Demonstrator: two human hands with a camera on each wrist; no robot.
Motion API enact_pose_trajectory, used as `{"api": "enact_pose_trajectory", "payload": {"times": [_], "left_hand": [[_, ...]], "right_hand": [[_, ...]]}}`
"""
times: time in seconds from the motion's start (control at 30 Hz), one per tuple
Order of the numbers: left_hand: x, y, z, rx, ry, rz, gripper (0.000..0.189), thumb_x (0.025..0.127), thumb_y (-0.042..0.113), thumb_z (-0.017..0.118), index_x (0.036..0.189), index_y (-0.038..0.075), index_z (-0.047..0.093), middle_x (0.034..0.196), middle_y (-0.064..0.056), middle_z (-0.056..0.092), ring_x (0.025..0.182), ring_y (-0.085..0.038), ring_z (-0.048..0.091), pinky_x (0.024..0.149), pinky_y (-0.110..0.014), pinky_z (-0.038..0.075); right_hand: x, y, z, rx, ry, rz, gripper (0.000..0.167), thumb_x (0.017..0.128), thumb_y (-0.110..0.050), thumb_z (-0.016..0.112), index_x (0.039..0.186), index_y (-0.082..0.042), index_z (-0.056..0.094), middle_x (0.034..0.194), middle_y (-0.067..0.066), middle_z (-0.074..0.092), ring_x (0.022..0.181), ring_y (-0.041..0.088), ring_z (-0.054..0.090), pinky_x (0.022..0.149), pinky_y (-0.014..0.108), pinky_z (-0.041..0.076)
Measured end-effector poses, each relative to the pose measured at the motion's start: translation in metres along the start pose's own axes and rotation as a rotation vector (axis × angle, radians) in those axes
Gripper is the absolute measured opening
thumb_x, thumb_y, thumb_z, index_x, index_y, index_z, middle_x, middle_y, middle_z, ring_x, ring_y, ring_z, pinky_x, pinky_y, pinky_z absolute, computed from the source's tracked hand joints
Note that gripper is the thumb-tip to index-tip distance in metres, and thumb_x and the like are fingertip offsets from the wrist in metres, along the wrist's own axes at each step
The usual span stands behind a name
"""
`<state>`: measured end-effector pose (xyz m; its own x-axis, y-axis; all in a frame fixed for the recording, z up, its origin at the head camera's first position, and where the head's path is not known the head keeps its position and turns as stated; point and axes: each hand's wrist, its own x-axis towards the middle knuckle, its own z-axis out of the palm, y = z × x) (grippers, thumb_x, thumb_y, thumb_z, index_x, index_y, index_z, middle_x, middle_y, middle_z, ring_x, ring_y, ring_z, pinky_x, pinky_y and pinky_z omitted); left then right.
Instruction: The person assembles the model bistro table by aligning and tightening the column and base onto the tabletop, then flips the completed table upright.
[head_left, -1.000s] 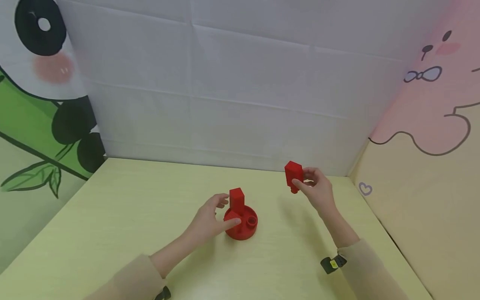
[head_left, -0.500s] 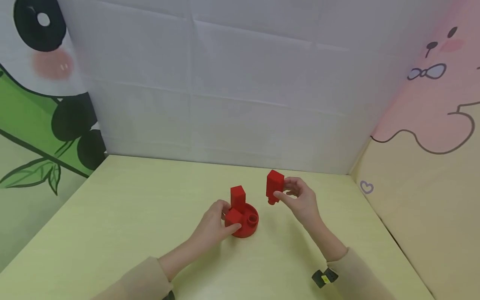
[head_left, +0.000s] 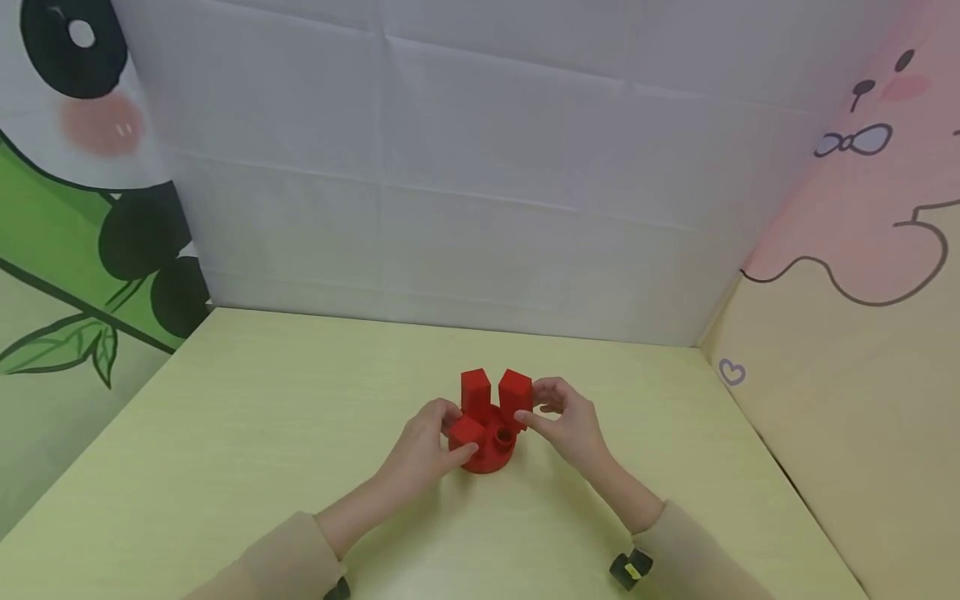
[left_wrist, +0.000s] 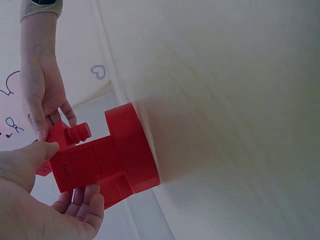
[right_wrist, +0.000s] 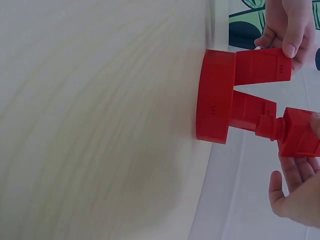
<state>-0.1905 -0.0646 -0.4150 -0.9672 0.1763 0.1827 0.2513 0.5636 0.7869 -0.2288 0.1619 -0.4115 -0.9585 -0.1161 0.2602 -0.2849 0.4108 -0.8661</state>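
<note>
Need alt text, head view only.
A person's left hand pinches an angular red block on a round red base on a pale yellow table, while the right hand holds a similar red block raised near the base. A third red block stands on the base's far side.

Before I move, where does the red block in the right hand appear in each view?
Head: the block is just right of lower center, in the right hand.
Left wrist: block at left, near mid-height.
Right wrist: block at the right edge, near mid-height.
Shared landmark: the round red base.
</note>
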Motion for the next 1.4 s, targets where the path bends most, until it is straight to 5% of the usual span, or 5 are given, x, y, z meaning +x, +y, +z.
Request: {"api": "enact_pose_trajectory", "payload": {"times": [0.4, 1.13, 1.4], "left_hand": [[0.011, -0.007, -0.007, 0.009, 0.011, 0.019, 0.034, 0.078, 0.013, 0.075, 0.108, 0.008, 0.058, 0.094, 0.003, 0.058, 0.090, -0.023, 0.057, 0.070, -0.027, 0.047], [0.034, -0.012, -0.013, 0.080, -0.035, -0.001, 0.029, 0.074, 0.012, 0.079, 0.098, 0.008, 0.063, 0.084, 0.004, 0.063, 0.084, -0.019, 0.061, 0.070, -0.027, 0.050], [0.037, -0.010, -0.015, 0.122, -0.057, -0.006, 0.029, 0.074, 0.013, 0.080, 0.096, 0.008, 0.062, 0.082, 0.004, 0.063, 0.079, -0.013, 0.059, 0.067, -0.024, 0.050]], "right_hand": [[0.000, 0.010, 0.011, -0.042, -0.070, 0.020, 0.037, 0.076, -0.015, 0.079, 0.107, -0.013, 0.059, 0.099, -0.001, 0.069, 0.094, 0.020, 0.065, 0.088, 0.042, 0.051], [0.001, 0.014, 0.021, -0.141, -0.122, 0.024, 0.040, 0.073, -0.019, 0.082, 0.103, -0.012, 0.056, 0.092, -0.002, 0.066, 0.084, 0.013, 0.066, 0.076, 0.029, 0.053], [0.002, 0.011, 0.022, -0.190, -0.140, -0.016, 0.050, 0.074, -0.017, 0.080, 0.116, -0.010, 0.053, 0.097, 0.002, 0.067, 0.083, 0.014, 0.065, 0.074, 0.026, 0.053]]}}
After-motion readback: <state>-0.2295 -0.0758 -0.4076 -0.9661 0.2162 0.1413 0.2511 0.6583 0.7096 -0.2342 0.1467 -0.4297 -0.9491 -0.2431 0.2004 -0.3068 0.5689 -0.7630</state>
